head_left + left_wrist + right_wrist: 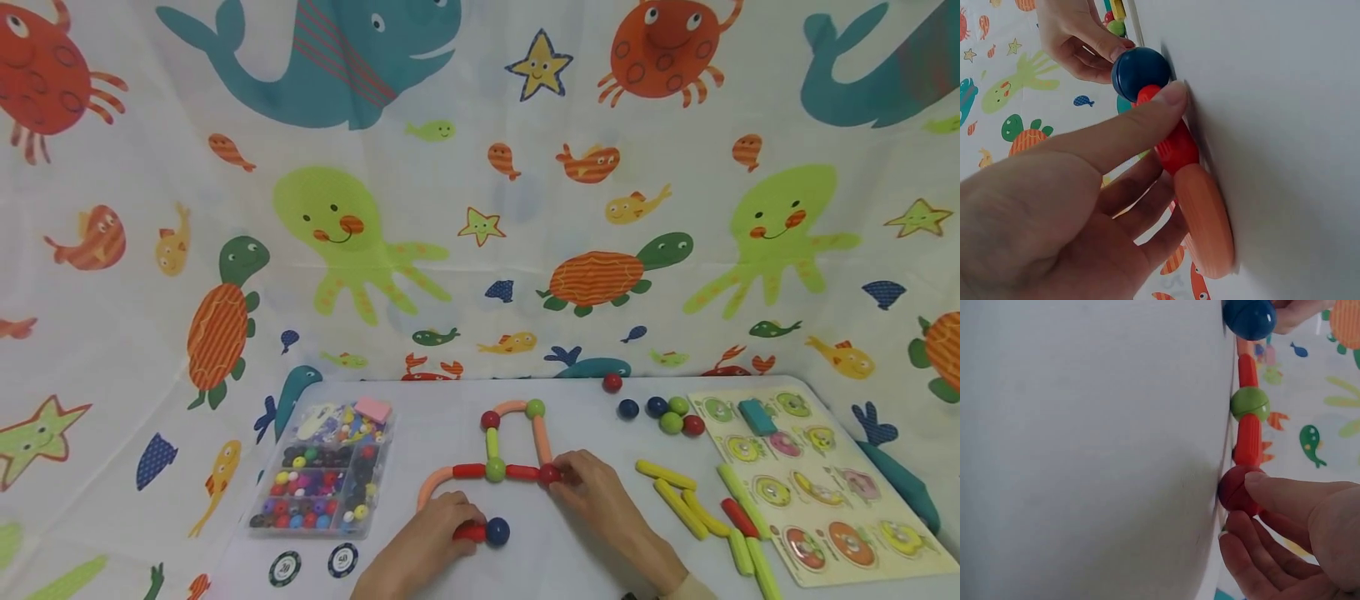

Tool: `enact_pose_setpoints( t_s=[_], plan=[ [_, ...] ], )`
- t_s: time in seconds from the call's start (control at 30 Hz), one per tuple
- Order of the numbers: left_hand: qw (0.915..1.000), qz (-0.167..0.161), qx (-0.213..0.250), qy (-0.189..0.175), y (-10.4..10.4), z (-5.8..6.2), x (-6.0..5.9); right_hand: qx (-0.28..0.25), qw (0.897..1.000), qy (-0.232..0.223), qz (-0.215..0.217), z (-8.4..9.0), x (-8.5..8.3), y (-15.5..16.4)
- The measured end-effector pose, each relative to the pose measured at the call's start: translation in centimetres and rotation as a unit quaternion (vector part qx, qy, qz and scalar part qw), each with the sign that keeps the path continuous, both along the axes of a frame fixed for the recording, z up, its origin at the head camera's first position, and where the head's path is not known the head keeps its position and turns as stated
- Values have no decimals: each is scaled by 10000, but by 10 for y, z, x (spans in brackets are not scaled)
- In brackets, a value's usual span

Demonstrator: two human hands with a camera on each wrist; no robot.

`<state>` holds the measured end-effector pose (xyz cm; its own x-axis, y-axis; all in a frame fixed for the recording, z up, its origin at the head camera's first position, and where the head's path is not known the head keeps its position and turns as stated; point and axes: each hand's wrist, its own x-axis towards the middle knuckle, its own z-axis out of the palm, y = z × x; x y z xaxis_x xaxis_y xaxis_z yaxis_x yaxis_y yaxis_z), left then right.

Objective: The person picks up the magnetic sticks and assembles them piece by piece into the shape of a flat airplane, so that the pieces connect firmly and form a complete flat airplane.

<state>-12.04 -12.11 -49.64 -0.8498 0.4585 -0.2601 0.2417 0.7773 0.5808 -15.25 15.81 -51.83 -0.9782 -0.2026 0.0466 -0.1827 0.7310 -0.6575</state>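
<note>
My left hand (429, 540) pinches a short red rod (1179, 147) between thumb and fingers. A dark blue ball (497, 532) sits on one end of that rod, and a curved orange rod (1205, 219) joins its other end. My right hand (600, 492) grips a red ball (1238, 489) with thumb and fingertips. From this ball a red rod (522, 472) runs left to a green ball (495, 469), and a straight orange rod (542, 439) goes back to another green ball (535, 408). These belong to a linked loop with a second red ball (490, 419) at its back left corner.
At left lies a divided clear box (360, 533) of coloured beads, with two round chips (343, 560) in front. Several loose balls (671, 422) and yellow and green rods (678, 508) lie at right, beside a picture board (825, 508) bearing a teal block (757, 417).
</note>
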Motion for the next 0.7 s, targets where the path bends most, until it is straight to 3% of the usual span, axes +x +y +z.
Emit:
enact_pose_setpoints(
  t_s=[0.23,0.7],
  plan=[
    [9970,-194,67,743,-5,-1,-9,114,9995,193,-219,-1,-14,-8],
    [9946,-52,290,998,-8,-7,-28,-94,9988,396,-279,-4,-33,-15]
  ],
)
